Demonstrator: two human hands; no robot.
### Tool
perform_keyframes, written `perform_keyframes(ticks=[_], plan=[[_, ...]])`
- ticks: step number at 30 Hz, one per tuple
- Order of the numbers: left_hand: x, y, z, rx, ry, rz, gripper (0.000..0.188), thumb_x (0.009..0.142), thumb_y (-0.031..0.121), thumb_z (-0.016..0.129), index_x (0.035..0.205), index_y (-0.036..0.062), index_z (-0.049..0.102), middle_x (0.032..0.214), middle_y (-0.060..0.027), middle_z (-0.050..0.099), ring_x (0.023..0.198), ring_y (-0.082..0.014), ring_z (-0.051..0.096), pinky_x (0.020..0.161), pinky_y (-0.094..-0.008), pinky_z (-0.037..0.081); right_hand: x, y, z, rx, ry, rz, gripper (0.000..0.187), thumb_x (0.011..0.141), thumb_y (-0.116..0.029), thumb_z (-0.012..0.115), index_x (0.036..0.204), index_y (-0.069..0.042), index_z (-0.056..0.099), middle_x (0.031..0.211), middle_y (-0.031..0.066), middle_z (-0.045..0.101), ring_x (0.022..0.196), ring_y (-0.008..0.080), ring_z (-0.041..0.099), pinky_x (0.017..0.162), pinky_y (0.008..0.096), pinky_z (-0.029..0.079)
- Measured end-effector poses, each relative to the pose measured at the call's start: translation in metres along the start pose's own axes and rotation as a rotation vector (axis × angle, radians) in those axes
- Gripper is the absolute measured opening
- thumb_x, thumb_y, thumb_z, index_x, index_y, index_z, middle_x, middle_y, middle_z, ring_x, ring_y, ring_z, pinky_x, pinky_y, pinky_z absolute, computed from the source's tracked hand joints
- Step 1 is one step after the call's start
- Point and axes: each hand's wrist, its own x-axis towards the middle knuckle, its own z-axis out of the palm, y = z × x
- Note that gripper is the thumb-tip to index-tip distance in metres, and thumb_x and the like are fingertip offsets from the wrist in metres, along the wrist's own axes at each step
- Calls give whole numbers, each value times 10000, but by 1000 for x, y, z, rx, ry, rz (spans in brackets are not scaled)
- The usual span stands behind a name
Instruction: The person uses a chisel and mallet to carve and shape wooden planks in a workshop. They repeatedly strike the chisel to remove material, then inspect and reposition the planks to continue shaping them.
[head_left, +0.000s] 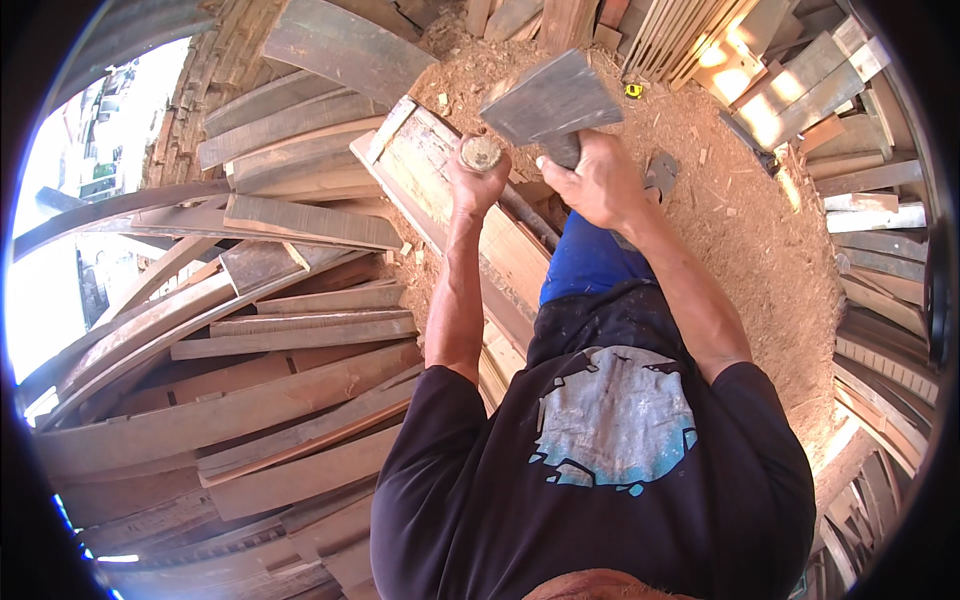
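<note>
My left hand is closed around the upright, round wooden handle of what looks like a chisel. Its end faces up, and the hand hides the lower part and any blade. Below that hand lies a long wooden workpiece, running diagonally past my left side. My right hand grips the short handle of a mallet with a dark, blocky wooden head. The mallet head is raised beside and beyond the chisel's end, apart from it.
Stacked planks crowd the left side, and more boards lean along the right. Wood shavings and sawdust cover the ground. A yellow tape measure lies beyond the mallet. My blue-clad leg is beside the workpiece.
</note>
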Motion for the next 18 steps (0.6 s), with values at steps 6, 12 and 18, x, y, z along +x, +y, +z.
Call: perform_keyframes(ticks=[6,12,18], plan=[[-15,-3,10,-67,-23,92,234,827,-15,691,1043,57,639,990,-31,717,924,-136,668,841,-300,536,12,24,20,-396,-316,126,367,826,-293,689,1055,-7,658,898,238,707,859,416,690,778,483,551],[6,-37,-6,-95,246,-113,243,847,52,725,1049,62,591,878,-4,667,783,-113,636,728,-265,528,1,30,5,-45,-75,63,373,821,-264,715,1070,6,649,916,257,694,888,429,681,782,465,536],[20,-8,-25,-17,130,-5,201,800,45,755,921,57,595,797,4,647,728,-96,625,666,-261,505,4,3,-19,104,-2,70,313,853,-218,730,1008,37,636,820,129,653,749,220,613,733,361,514]])
